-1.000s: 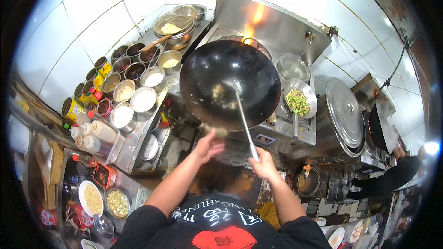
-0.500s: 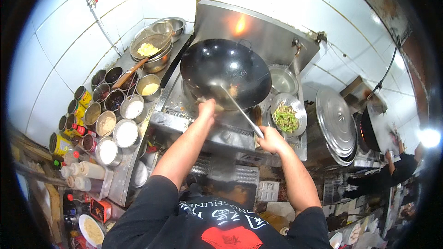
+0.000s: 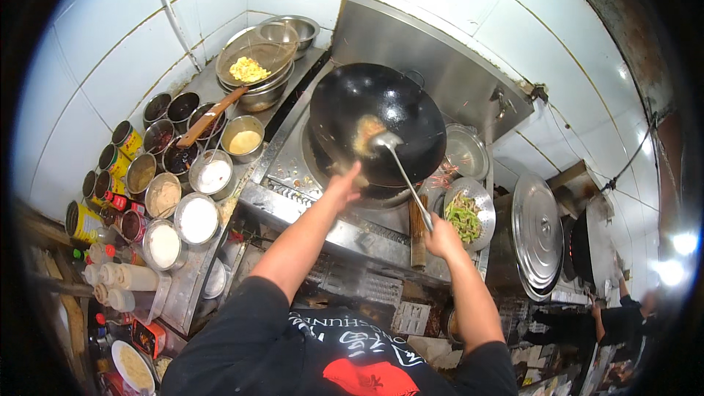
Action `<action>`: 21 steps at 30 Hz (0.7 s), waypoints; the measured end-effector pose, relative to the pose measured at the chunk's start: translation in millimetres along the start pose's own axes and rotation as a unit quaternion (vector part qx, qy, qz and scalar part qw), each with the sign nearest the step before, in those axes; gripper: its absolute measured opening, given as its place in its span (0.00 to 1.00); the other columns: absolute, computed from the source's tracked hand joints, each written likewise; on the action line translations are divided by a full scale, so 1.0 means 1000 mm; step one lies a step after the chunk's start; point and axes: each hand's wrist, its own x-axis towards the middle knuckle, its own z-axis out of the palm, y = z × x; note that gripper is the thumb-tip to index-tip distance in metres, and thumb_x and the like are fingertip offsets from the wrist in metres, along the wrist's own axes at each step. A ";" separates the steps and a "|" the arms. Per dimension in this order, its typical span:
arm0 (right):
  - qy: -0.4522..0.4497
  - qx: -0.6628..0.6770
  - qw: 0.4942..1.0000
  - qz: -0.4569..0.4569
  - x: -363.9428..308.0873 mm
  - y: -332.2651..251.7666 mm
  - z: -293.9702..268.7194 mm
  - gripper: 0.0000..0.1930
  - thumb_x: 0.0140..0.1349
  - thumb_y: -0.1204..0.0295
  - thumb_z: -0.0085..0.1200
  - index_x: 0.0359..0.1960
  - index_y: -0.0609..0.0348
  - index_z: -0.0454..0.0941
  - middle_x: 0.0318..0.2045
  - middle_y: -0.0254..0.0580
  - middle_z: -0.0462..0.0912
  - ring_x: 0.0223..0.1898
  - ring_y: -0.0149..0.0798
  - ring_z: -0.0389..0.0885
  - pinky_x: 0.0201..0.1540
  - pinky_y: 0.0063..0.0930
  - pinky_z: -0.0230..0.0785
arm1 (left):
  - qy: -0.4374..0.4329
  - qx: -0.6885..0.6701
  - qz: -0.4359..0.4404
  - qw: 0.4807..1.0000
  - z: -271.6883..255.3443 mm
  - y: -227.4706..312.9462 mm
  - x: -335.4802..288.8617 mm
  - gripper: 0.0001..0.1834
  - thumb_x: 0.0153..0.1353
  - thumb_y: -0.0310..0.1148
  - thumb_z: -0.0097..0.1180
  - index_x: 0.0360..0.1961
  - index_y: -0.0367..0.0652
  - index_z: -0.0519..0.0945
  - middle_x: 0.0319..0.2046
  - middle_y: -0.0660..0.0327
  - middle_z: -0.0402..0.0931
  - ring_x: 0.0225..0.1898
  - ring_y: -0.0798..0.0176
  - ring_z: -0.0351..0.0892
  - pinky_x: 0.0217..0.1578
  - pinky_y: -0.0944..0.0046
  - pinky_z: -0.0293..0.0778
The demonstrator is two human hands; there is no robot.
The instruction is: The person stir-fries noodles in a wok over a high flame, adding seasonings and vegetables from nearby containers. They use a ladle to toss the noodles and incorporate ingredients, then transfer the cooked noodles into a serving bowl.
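A large black wok point(image 3: 400, 106) is tilted over the stove burner, with a small patch of orange-brown food point(image 3: 367, 130) inside. At its near left rim, my left hand point(image 3: 343, 189) is closed about the wok's edge, thumb raised; a pale cloth seems to lie there, blurred. My right hand point(image 3: 443, 237) grips the long handle of a metal wok spatula point(image 3: 402, 169), whose head rests inside the wok beside the food. Right of the wok, a perforated strainer point(image 3: 484, 221) holds cut green vegetables point(image 3: 463, 218). A bamboo brush point(image 3: 418, 238) stands near my right hand.
On the left counter are several seasoning tins, including a bowl of white powder point(image 3: 196, 218). Behind them, a wooden-handled mesh strainer point(image 3: 275, 50) with yellow food rests on stacked bowls. At right stand a metal basin point(image 3: 469, 150) and a lidded pot point(image 3: 537, 227). Another person point(image 3: 623, 323) works far right.
The spatula head has shifted right within the wok, and the food shows more plainly. My right hand is slightly lower and further right. The whole view has turned a little.
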 end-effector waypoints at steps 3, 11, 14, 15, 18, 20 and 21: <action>0.150 0.188 0.971 -0.020 0.074 -0.013 0.051 0.15 0.56 0.71 0.55 0.40 0.71 0.75 0.26 0.64 0.80 0.31 0.59 0.83 0.36 0.45 0.75 | -0.052 0.141 -0.014 0.989 -0.030 -0.030 -0.037 0.34 0.58 0.49 0.64 0.56 0.32 0.72 0.52 0.46 0.73 0.53 0.54 0.75 0.49 0.57 0.76; -0.062 0.436 0.897 -0.043 0.057 -0.025 0.029 0.09 0.61 0.73 0.53 0.38 0.67 0.76 0.16 0.37 0.75 0.14 0.32 0.74 0.17 0.30 0.66 | 0.220 0.489 -0.028 0.844 -0.234 -0.198 -0.218 0.22 0.52 0.45 0.58 0.43 0.42 0.83 0.40 0.45 0.80 0.39 0.42 0.81 0.42 0.48 0.74; -0.153 0.498 0.853 -0.002 0.025 -0.006 0.028 0.07 0.63 0.74 0.53 0.40 0.65 0.75 0.16 0.35 0.75 0.13 0.28 0.72 0.14 0.26 0.64 | 0.293 0.531 -0.123 0.785 -0.291 -0.254 -0.281 0.16 0.50 0.39 0.56 0.34 0.38 0.85 0.36 0.45 0.82 0.41 0.44 0.82 0.44 0.52 0.76; -0.180 0.524 0.831 0.049 0.021 0.001 0.034 0.07 0.63 0.74 0.53 0.41 0.64 0.75 0.16 0.34 0.74 0.12 0.29 0.72 0.14 0.25 0.64 | 0.331 0.501 -0.185 0.778 -0.301 -0.271 -0.298 0.17 0.48 0.38 0.56 0.35 0.37 0.85 0.40 0.44 0.81 0.45 0.45 0.81 0.47 0.52 0.75; -0.022 0.431 0.902 -0.014 0.024 0.011 0.066 0.08 0.64 0.75 0.52 0.43 0.64 0.75 0.18 0.33 0.74 0.12 0.28 0.70 0.14 0.24 0.63 | 0.280 0.565 -0.231 0.741 -0.322 -0.297 -0.311 0.17 0.51 0.37 0.54 0.35 0.36 0.85 0.43 0.44 0.81 0.48 0.45 0.80 0.48 0.53 0.75; 0.019 0.499 0.866 0.030 0.021 0.018 0.090 0.08 0.65 0.75 0.52 0.44 0.64 0.74 0.20 0.34 0.74 0.12 0.28 0.69 0.13 0.24 0.63 | 0.271 0.586 -0.252 0.721 -0.326 -0.298 -0.299 0.17 0.53 0.38 0.53 0.34 0.36 0.85 0.43 0.44 0.80 0.49 0.45 0.79 0.48 0.52 0.75; 0.039 0.541 0.838 0.062 0.019 0.022 0.100 0.09 0.65 0.75 0.52 0.44 0.64 0.73 0.21 0.34 0.75 0.12 0.28 0.69 0.13 0.23 0.63 | 0.297 0.584 -0.211 0.725 -0.324 -0.296 -0.288 0.17 0.52 0.35 0.54 0.36 0.34 0.84 0.42 0.44 0.81 0.47 0.46 0.81 0.49 0.53 0.75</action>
